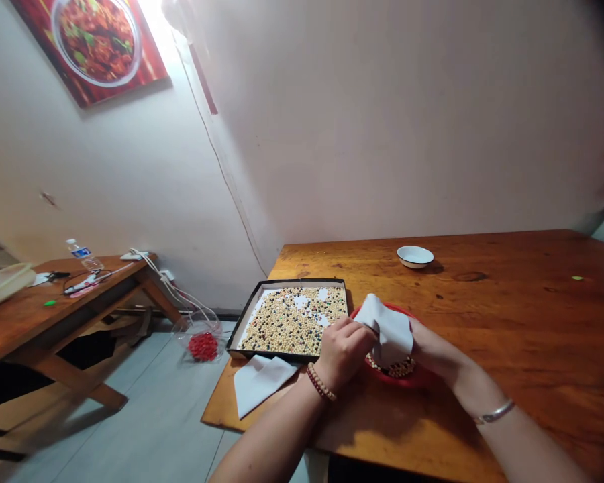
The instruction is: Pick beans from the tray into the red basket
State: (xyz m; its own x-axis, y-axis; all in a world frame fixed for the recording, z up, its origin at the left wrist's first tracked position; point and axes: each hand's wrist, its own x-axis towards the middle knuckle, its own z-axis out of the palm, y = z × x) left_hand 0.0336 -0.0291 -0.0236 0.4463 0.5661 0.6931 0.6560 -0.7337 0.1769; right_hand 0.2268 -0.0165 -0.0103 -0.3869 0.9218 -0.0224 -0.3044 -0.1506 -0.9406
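My left hand (pixel 343 349) is closed, pinching the near edge of a folded white paper (pixel 388 329). My right hand (pixel 425 345) grips the same paper from the other side; its fingers are mostly hidden behind the sheet. The paper is tilted over a red bowl (pixel 401 381) that holds pale beans with a few dark ones. To the left of the bowl lies a black-rimmed tray (pixel 241 325) spread with mixed beans on a white lining. A beaded bracelet is on my left wrist, a silver bangle on my right.
Another white paper sheet (pixel 259 382) lies at the table's near left corner. A small white bowl (pixel 415 256) sits far back on the wooden table (pixel 508 315). On the floor stands a clear bag of red items (pixel 203 345). A second table (pixel 40 308) carries a bottle and cables.
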